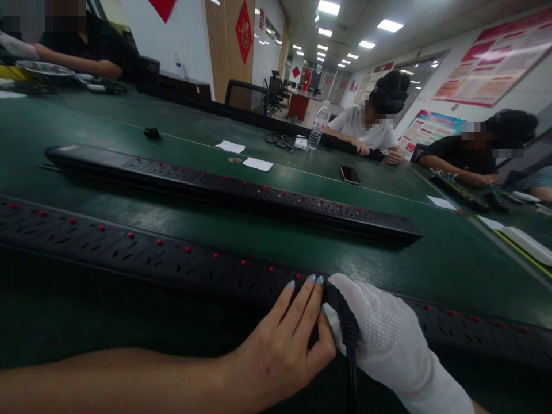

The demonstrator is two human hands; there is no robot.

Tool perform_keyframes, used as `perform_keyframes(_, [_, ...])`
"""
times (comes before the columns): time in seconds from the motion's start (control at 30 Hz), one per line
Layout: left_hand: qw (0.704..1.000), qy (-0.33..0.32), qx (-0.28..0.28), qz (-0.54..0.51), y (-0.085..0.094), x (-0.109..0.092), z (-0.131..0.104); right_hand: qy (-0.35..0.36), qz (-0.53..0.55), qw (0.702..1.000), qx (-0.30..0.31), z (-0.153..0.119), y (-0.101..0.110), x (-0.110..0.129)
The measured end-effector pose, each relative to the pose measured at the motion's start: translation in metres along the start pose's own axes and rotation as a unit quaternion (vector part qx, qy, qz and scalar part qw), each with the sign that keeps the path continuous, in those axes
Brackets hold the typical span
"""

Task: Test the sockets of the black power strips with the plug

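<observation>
A long black power strip (142,251) with red indicator lights and rows of sockets runs across the table in front of me. My left hand (288,339) is bare, its fingers stretched out and resting on the strip's top, with the thumb close to a plug. Wearing a white dotted glove, my right hand (379,328) is closed around the black plug (342,313), which is at the strip's upper face. Its thick cord (351,374) hangs down toward me. Whether the plug's pins are in a socket is hidden.
Beyond lies a second black power strip (241,192). Farther back are white paper slips (257,165), a phone (349,175), a water bottle (318,126) and a small black piece (152,133). Co-workers sit around the green table (302,244); a metal bowl (45,70) stands far left.
</observation>
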State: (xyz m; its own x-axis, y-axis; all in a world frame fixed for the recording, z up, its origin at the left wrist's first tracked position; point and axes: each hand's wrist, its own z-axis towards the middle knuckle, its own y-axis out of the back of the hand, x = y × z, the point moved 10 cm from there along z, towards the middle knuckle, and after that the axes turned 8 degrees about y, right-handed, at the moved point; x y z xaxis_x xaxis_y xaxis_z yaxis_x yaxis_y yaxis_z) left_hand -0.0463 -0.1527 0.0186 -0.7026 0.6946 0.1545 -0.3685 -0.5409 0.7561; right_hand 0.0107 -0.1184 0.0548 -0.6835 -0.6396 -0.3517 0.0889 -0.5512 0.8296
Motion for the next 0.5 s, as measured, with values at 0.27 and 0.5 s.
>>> perform_keyframes(0.27, [0.999, 0.005, 0.016, -0.044, -0.007, 0.008, 0.004, -0.021, 0.017, 0.999, 0.023, 0.002, -0.003, -0.002])
perform_keyframes(0.5, [0.998, 0.012, 0.020, -0.058, -0.010, 0.011, 0.004, -0.029, -0.011, 1.000, -0.003, -0.004, -0.003, 0.000])
